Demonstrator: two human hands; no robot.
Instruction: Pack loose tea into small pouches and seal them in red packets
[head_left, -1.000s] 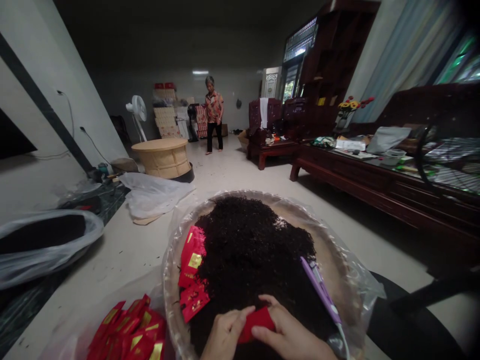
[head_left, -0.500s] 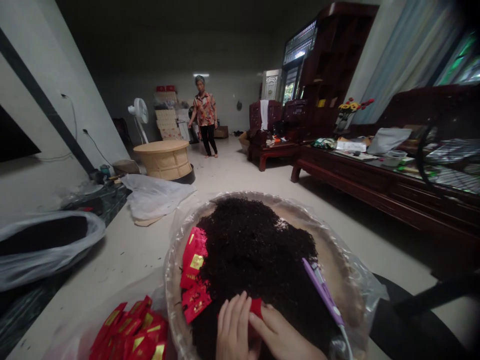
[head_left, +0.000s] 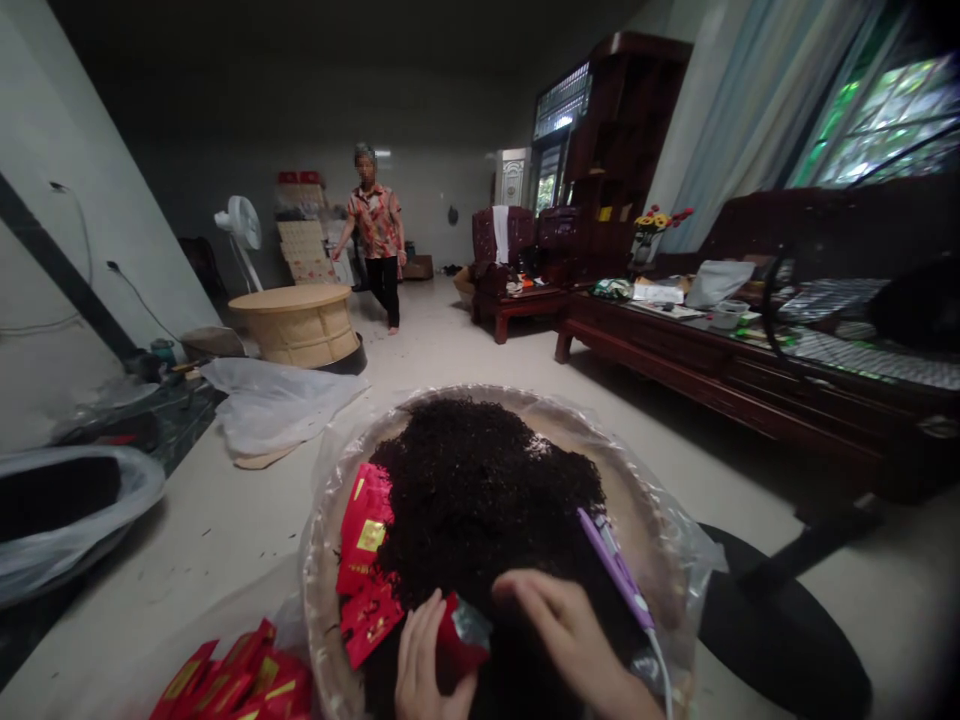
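A round basket tray (head_left: pixel 319 560) lined with clear plastic holds a big heap of dark loose tea leaves (head_left: pixel 480 490). My left hand (head_left: pixel 420 665) grips a small red foil packet (head_left: pixel 461 635) with its silver mouth open, at the near edge of the heap. My right hand (head_left: pixel 570 635) rests on the leaves beside the packet, fingers curved and apart. A stack of red packets (head_left: pixel 364 555) lies on the tray's left side. A purple tool with a cord (head_left: pixel 611 565) lies on the tray's right.
More red packets (head_left: pixel 232 680) lie in a pile at lower left. A plastic-lined tub (head_left: pixel 67 510) sits at the left. A person (head_left: pixel 375 235) walks at the far end, near a round wooden table (head_left: pixel 296 320) and a fan (head_left: pixel 240 235). A dark wooden bench (head_left: pixel 720 370) runs along the right.
My hands parted: the left keeps the red packet, now with its mouth open, and the right moved onto the leaves. The view swung right. The far person walked closer.
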